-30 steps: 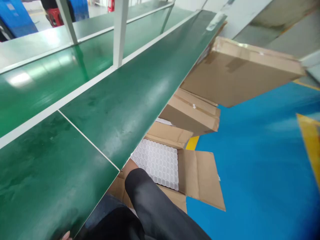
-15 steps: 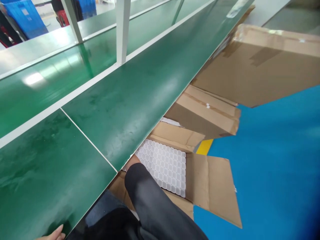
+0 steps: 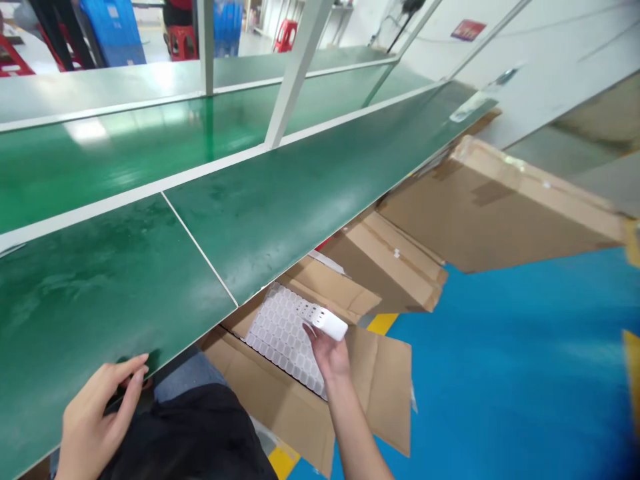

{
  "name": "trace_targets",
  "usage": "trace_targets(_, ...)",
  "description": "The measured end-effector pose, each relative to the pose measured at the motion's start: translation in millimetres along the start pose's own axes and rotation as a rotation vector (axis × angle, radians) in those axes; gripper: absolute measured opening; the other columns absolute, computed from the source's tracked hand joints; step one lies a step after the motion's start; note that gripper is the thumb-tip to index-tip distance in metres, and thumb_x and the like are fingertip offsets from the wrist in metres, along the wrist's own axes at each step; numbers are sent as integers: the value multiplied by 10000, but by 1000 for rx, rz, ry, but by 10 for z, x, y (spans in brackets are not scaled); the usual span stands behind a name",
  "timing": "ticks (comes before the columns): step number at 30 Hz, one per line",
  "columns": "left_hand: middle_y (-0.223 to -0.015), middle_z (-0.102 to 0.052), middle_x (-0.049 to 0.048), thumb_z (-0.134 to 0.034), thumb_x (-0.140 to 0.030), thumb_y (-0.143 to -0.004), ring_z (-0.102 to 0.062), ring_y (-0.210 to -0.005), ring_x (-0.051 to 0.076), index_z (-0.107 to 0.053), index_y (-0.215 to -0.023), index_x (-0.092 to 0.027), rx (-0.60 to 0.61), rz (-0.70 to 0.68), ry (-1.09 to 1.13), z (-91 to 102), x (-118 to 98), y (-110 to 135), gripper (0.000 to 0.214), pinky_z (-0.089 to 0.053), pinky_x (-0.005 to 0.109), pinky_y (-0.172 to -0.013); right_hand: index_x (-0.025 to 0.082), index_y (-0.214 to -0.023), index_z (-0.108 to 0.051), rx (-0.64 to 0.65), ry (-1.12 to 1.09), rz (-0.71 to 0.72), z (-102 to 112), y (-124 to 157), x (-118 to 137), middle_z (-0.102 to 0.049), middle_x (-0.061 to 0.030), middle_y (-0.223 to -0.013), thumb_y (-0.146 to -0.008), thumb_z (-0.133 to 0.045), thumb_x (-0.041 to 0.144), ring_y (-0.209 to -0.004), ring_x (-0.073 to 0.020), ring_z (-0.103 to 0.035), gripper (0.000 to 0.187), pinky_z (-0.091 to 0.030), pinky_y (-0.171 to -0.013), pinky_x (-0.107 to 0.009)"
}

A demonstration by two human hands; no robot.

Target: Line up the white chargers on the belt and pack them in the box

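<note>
In my right hand (image 3: pixel 333 357) is a short row of white USB chargers (image 3: pixel 327 323), with small dark port slots showing; their exact number is hard to make out. The hand is over an open cardboard box (image 3: pixel 365 353) on the floor side of the bench. Inside that box lies a grid of whitish translucent cells (image 3: pixel 285 331). My left hand (image 3: pixel 103 407) is at the near edge of the green bench top (image 3: pixel 125 287), its thumb and fingers apart and nothing visible between them.
Closed cardboard boxes, one smaller (image 3: pixel 395 257) and one larger (image 3: pixel 520 200), stand farther along the bench. White posts (image 3: pixel 295 73) rise from the bench's far rail. Across it are blue bins (image 3: pixel 114 30), a red stool (image 3: pixel 183 41) and parts of people. The floor (image 3: pixel 500 360) is blue.
My right hand has come up out of the box and now shows white chargers in its grip. My left hand has come further into view. The view has tilted up and turned.
</note>
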State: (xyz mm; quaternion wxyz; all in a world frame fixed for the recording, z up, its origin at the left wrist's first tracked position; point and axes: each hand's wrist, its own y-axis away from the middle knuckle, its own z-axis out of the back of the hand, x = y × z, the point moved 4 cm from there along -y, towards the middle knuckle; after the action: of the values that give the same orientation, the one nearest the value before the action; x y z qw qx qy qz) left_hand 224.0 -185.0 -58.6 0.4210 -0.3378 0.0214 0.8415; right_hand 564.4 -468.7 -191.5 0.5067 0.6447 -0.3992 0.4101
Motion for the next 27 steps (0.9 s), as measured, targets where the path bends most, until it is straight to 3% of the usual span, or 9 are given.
trace_targets(2, -950, -709, -2, -578, -340, -942, -659, -753, 134, -631, -1139, -269, -1, 6, 40, 36, -135, -71, 216, -534, 236, -711, 306, -1343, -557, 194, -93, 3, -331, 322, 271, -654, -83, -1260, -629, -569, 816, -1121, -300, -616, 877, -492, -952, -520)
trace_targets(5, -1181, -659, 60, -612, -374, -925, -666, -990, 173, -526, -1293, -268, 39, -49, 170, 90, -369, -139, 393, -561, 272, -835, 347, -1363, -551, 571, -360, -102, -1177, 859, 498, -671, -41, -1239, -701, -589, 757, -1213, -285, -564, 780, -465, -998, -489)
trace_targets(7, -1448, -483, 142, -694, -460, -856, -524, -1300, 269, -379, -1434, -256, 32, -121, 252, 173, -481, -178, 689, -514, 390, -1017, 349, -1352, -565, 777, -408, -247, -1759, 1236, 481, -678, -30, -1226, -767, -568, 718, -1202, -262, -568, 692, -459, -1008, -463)
trace_targets(9, -1525, -382, 174, -744, -536, -788, -398, -1410, 312, -305, -1475, -256, -48, -196, 304, 331, -498, -221, 862, -438, 468, -1107, 328, -1350, -572, 970, -408, -400, -2240, 1604, 368, -675, -38, -1224, -753, -613, 702, -1163, -255, -583, 706, -472, -986, -442)
trace_targets(12, -1419, -521, 150, -761, -504, -786, -488, -1333, 289, -345, -1453, -264, -123, -237, 274, 614, -333, -257, 822, -454, 442, -1078, 317, -1319, -592, 1176, -362, -560, -2722, 2036, 134, -652, -50, -1264, -694, -698, 676, -1131, -265, -591, 729, -481, -969, -446)
trace_targets(16, -1161, -694, 66, -711, -486, -841, -656, -986, 208, -515, -1339, -266, -154, -160, 176, 957, 68, -212, 578, -525, 330, -870, 317, -1166, -667, 1321, -234, -594, -3153, 2312, -66, -655, -40, -1286, -619, -752, 694, -1211, -297, -564, 669, -455, -1032, -483)
trace_targets(20, -1141, -709, 54, -697, -513, -846, -653, -986, 204, -598, -1263, -255, -125, -77, 157, 1213, 426, -142, 501, -505, 320, -872, 278, -1172, -634, 1477, 47, -443, -3535, 2403, -98, -663, -92, -1275, -691, -687, 714, -1172, -326, -605, 652, -506, -966, -525)
trace_targets(23, -1133, -715, 43, -715, -528, -824, -654, -981, 207, -615, -1238, -261, -83, 22, 169, 1336, 637, -95, 503, -499, 320, -852, 279, -1239, -566, 1482, 194, -254, -3704, 2403, -96, -644, -87, -1282, -756, -724, 562, -1164, -288, -610, 582, -496, -1002, -487)
trace_targets(27, -1147, -716, 41, -738, -511, -799, -664, -998, 205, -631, -1195, -244, -62, 88, 256, 1411, 797, -2, 490, -503, 315, -872, 335, -1316, -476, 1470, 221, 224, -3749, 2399, -15, -619, -58, -1220, -777, -756, 379, -1075, -242, -630, 609, -517, -961, -439)
